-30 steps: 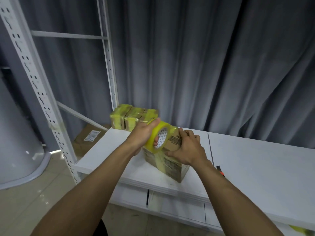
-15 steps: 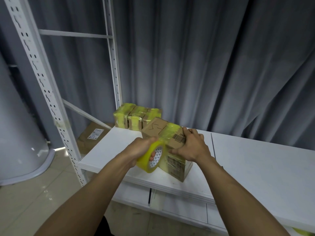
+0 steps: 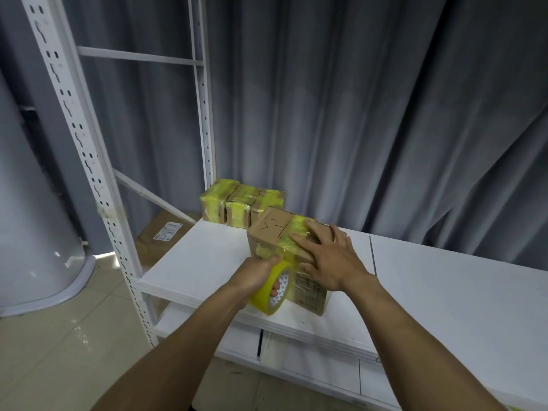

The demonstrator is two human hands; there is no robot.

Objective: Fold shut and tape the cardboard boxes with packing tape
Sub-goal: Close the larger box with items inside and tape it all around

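Observation:
A small cardboard box (image 3: 271,231) with black pen marks stands on the white shelf board (image 3: 201,262). A band of yellow tape runs over its top and down its near side. My left hand (image 3: 255,275) grips the yellow tape roll (image 3: 274,290) low against the box's front face, near the shelf edge. My right hand (image 3: 329,259) lies flat on the box's top and right side, fingers spread, pressing on the tape. Three taped boxes (image 3: 241,206) stand in a row behind it.
A white perforated rack upright (image 3: 89,173) rises at the left. A larger cardboard box (image 3: 161,235) with a label lies on the floor behind the shelf. Grey curtains hang at the back. A second white board (image 3: 462,298) adjoins on the right.
My left hand has pulled the tape roll from the box's top down over its front face. My right hand has shifted from gripping the box to lying flat on top.

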